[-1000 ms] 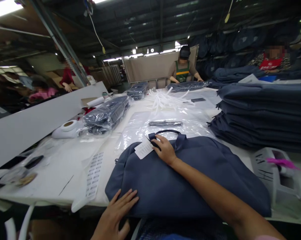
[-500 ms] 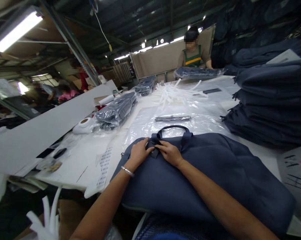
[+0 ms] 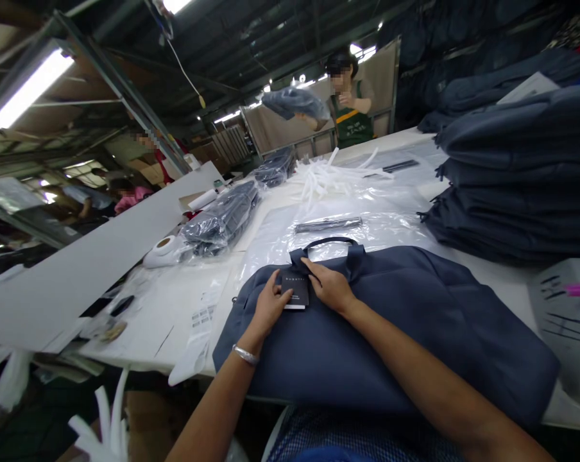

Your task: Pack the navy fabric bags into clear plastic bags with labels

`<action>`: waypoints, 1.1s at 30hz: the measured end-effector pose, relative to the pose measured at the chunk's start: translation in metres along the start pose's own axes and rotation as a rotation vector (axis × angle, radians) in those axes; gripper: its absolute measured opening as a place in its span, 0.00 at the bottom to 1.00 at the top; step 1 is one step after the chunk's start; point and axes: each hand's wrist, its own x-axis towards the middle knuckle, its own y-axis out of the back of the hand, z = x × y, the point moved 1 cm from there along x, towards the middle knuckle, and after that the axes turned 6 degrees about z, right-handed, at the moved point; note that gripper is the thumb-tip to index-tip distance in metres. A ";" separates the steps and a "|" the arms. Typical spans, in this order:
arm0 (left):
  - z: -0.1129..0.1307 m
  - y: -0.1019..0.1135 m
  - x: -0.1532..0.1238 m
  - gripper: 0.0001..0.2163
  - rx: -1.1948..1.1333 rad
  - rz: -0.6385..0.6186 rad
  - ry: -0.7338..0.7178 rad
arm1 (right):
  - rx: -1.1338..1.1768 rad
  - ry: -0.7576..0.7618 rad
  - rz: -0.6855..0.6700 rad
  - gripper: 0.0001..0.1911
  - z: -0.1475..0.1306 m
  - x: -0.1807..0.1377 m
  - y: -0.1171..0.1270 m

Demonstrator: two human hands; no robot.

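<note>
A dark blue bag (image 3: 367, 333) lies flat across the table in front of me, its handle (image 3: 333, 241) at the far edge. Over its upper left part is a black hang tag (image 3: 296, 289) with pale lettering and a white strip along its lower edge. My left hand (image 3: 271, 301) pinches this tag at its left side, thumb on the front. My right hand (image 3: 331, 287) is closed at the base of the left handle strap (image 3: 298, 258), just beside the tag. Its fingertips are partly hidden there.
Clear plastic bags (image 3: 338, 208) lie beyond the bag. Plastic-wrapped bags (image 3: 222, 218) sit left of them, and white strips (image 3: 319, 176) are heaped behind. At right rises a stack of dark bags (image 3: 516, 186) near a marked container (image 3: 564, 321). Across the table, a co-worker (image 3: 352, 109) lifts a wrapped bag.
The tag now lies face up and square, where before it was angled between both hands. My right hand has shifted to the strap. The co-worker has raised the wrapped bag off the table.
</note>
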 end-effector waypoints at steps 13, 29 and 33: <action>-0.011 0.003 -0.018 0.17 0.605 0.115 -0.309 | -0.262 0.112 -0.480 0.17 -0.063 -0.042 0.004; 0.007 -0.025 -0.012 0.18 0.675 -0.150 -0.571 | -0.014 0.046 -0.149 0.11 -0.042 -0.065 0.002; -0.008 -0.026 -0.013 0.17 0.624 -0.111 -0.657 | -0.039 -0.094 0.090 0.15 -0.020 -0.077 0.005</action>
